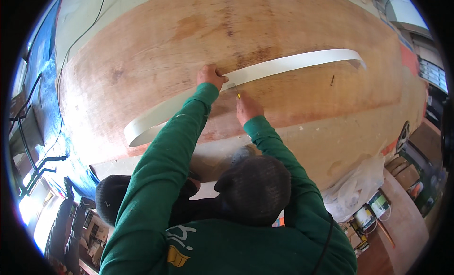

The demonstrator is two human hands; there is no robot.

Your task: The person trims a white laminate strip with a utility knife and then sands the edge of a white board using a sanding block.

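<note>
A long white flexible strip (pixel 279 66) lies across the wooden board, its far right end bent over and its left end curled back on itself. My left hand (pixel 211 77) is closed on the strip near its middle, with the thumb pressed along it. Just to the right and nearer to me, my right hand (pixel 248 108) grips a cutter knife (pixel 239 96) with a bit of yellow at its front. The thin blade points at the strip's near edge. Whether it touches the strip is too small to tell. My left forearm hides part of the strip.
The large wooden board (pixel 142 62) has dark stains. A small dark screw-like piece (pixel 332 80) lies on its right side. A thin cable (pixel 60 86) runs down the left, beside blue sheeting (pixel 49 86). Clear plastic (pixel 357 187) and cans (pixel 364 217) are at lower right.
</note>
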